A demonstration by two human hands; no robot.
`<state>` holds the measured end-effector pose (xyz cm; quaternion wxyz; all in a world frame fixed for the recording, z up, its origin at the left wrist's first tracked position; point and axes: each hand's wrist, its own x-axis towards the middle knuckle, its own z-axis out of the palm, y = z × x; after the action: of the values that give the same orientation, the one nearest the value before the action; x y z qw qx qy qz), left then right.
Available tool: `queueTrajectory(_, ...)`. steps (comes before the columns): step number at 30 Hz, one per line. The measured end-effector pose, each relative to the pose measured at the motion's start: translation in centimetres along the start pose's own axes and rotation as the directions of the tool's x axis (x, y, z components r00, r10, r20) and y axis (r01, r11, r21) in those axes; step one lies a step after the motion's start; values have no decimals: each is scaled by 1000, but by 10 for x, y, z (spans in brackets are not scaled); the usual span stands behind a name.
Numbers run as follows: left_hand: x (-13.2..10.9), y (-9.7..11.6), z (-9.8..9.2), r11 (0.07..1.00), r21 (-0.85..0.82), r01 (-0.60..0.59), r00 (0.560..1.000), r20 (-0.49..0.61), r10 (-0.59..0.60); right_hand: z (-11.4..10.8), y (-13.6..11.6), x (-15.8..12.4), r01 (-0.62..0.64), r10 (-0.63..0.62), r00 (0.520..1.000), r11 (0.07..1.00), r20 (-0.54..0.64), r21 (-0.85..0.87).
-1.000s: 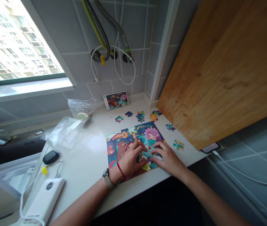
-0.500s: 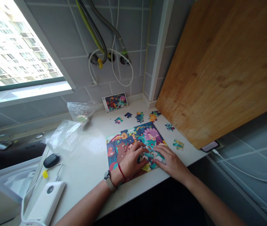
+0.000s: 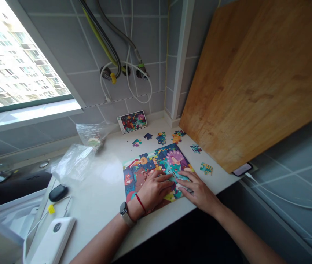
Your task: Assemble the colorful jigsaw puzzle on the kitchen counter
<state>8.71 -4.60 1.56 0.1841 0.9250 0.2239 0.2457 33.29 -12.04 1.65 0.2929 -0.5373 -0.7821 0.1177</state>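
Head view, fingers (image 3: 163, 178) touching puzzle (image 3: 145, 172), loose pieces (image 3: 206, 168)

I count one puzzle (image 3: 156, 165), at least six loose pieces (image 3: 206, 168), one picture card (image 3: 132, 122), one power bank (image 3: 52, 242), one phone (image 3: 242, 169), one watch (image 3: 123, 209), one bracelet (image 3: 140, 202), one board (image 3: 252, 84).

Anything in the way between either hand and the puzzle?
Nothing visible. The left hand lies over the puzzle, and the right hand's fingers reach over its right part. The loose pieces lie beyond its far and right edges, clear of both hands. Undersides of the hands are hidden.
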Motion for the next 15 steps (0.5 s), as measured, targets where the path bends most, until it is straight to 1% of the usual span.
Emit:
queueTrajectory(6, 1, 8, -5, 995, 74, 60, 995, 72, -66, 3, 0, -1, 20, -21, 998, 1000, -56, -8)
queueTrajectory(10, 1, 13, -7, 994, 89, 63, 995, 72, -69, 4, -1, -1, 42, -45, 994, 999, -96, -28)
queueTrajectory(15, 1, 15, -5, 993, 85, 81, 994, 70, -87, 5, -3, -1, 72, -77, 991, 996, -109, -54)
